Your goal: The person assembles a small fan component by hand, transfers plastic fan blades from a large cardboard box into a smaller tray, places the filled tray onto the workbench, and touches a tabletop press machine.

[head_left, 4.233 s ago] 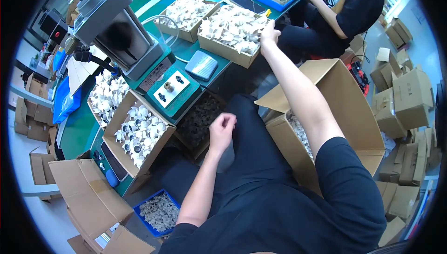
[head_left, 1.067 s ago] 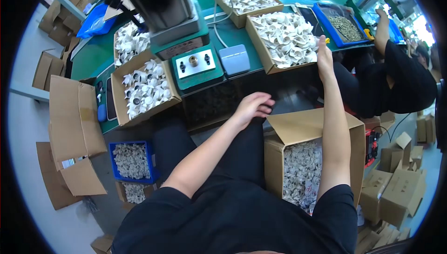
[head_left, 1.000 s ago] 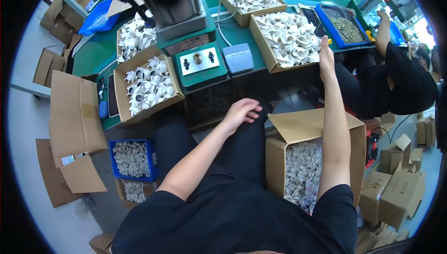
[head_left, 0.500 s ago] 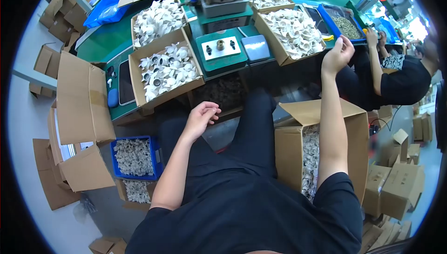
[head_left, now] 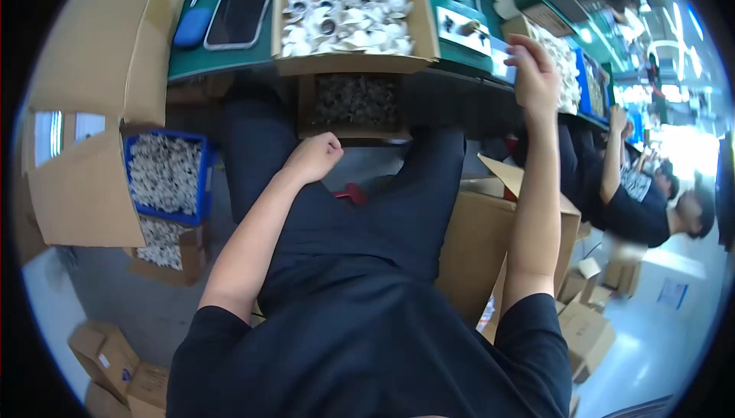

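My left hand [head_left: 314, 158] is closed in a loose fist above my left thigh, with nothing visible in it. My right hand [head_left: 535, 80] is raised at the bench edge, fingers loosely bent and apart, holding nothing. It is just right of the metal plate [head_left: 464, 31] with its brass-coloured post, and overlaps the box of white parts [head_left: 565, 73] behind it. An open cardboard box [head_left: 419, 4] of white finned parts, some with dark rings, stands on the green bench ahead of me.
A phone [head_left: 242, 6] and a blue case [head_left: 193, 28] lie on the bench at left. Below are a blue crate [head_left: 205, 181] of small parts and a carton [head_left: 394, 125] under the bench. A large open carton [head_left: 467, 249] stands by my right leg. Co-workers [head_left: 639, 204] sit at right.
The view has swung left and closer to the bench. My right hand has left the side of the parts box and risen into the air. My left hand has drawn back and its fingers have curled in.
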{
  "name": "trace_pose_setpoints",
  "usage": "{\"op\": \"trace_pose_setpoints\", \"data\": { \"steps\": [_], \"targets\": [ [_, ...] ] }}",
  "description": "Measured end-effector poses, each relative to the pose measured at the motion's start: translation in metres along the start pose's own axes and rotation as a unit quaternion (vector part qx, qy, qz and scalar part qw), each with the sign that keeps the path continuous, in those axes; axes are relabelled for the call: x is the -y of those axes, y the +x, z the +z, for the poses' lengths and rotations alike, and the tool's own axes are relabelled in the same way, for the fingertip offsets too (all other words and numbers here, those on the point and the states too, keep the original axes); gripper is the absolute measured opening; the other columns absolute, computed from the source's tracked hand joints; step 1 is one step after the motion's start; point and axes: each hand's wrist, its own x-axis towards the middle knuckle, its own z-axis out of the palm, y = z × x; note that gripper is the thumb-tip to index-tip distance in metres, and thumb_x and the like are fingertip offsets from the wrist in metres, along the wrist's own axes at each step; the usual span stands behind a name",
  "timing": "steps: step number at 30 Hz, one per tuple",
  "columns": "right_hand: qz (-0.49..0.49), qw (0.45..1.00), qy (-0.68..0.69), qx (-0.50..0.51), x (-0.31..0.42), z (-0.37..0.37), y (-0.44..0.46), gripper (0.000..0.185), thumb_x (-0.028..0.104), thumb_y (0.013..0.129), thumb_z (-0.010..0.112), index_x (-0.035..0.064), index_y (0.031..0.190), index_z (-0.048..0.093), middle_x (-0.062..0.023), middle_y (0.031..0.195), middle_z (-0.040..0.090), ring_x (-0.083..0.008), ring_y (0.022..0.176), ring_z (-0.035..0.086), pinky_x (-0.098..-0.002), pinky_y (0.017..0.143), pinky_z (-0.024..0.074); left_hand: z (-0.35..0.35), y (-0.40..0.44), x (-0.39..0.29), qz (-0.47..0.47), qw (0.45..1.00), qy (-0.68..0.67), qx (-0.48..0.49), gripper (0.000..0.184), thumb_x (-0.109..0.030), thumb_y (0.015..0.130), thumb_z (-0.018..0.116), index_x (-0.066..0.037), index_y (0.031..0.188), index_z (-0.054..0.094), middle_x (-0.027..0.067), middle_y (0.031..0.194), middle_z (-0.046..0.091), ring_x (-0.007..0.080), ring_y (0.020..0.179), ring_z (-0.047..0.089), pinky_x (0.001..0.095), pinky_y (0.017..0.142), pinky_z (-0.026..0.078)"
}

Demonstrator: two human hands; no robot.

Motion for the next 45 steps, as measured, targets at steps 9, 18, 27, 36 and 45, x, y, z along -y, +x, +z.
{"op": "trace_pose_setpoints", "data": {
  "steps": [9, 18, 27, 36, 45],
  "targets": [
    [0.04, 0.944, 0.302, -0.123, 0.011, -0.065, 0.113, 0.045, 0.036, 0.105, 0.053, 0.0008, 0.131, 0.063, -0.0169, 0.137, 0.063, -0.033, 0.124, 0.06, -0.0501, 0.11, 0.0469, -0.011, -0.014, -0.025, 0.045, 0.992, -0.039, 0.112, 0.026, -0.021, 0.098, 0.063, -0.002, 0.114, 0.068, 0.0141, 0.105, 0.075, 0.026, 0.098, 0.072, 0.0355, 0.085, 0.055],
    [-0.067, 0.986, 0.132, -0.075, 0.121, -0.083, 0.189, 0.06, 0.05, 0.105, 0.045, 0.0102, 0.15, 0.048, -0.017, 0.147, 0.054, -0.0358, 0.138, 0.049, -0.0589, 0.118, 0.0371, -0.097, -0.012, -0.227, 0.38, 0.853, -0.357, 0.018, 0.02, -0.011, 0.099, 0.057, 0.004, 0.104, 0.07, 0.0147, 0.084, 0.071, 0.0221, 0.069, 0.07, 0.0376, 0.066, 0.057],
    [0.037, 0.829, 0.437, 0.347, 0.123, -0.128, 0.234, 0.067, 0.058, 0.099, 0.053, 0.0083, 0.144, 0.055, -0.0176, 0.145, 0.055, -0.0349, 0.136, 0.049, -0.0551, 0.118, 0.0381, -0.082, 0.134, -0.365, 0.161, 0.889, -0.416, 0.099, 0.015, -0.006, 0.099, 0.057, -0.002, 0.105, 0.07, 0.0104, 0.086, 0.072, 0.0193, 0.07, 0.07, 0.0253, 0.054, 0.054],
    [-0.143, 0.986, 0.006, 0.085, 0.147, -0.1, 0.203, 0.064, 0.058, 0.098, 0.057, 0.0038, 0.132, 0.065, -0.0182, 0.136, 0.062, -0.0342, 0.13, 0.057, -0.048, 0.112, 0.0471, -0.028, 0.234, -0.355, 0.254, 0.753, -0.549, 0.259, 0.028, -0.031, 0.097, 0.064, -0.019, 0.12, 0.075, 0.0131, 0.109, 0.078, 0.033, 0.092, 0.074, 0.0439, 0.073, 0.06],
    [-0.353, 0.896, -0.269, -0.008, 0.103, -0.194, 0.244, 0.06, 0.049, 0.099, 0.063, 0.0061, 0.141, 0.059, -0.0159, 0.134, 0.063, -0.0294, 0.126, 0.06, -0.0417, 0.109, 0.0484, -0.082, 0.142, -0.342, 0.187, 0.784, -0.527, 0.268, 0.019, -0.017, 0.106, 0.051, -0.005, 0.109, 0.065, 0.0024, 0.095, 0.068, 0.0053, 0.065, 0.05, 0.0183, 0.051, 0.043]
  ]
}}
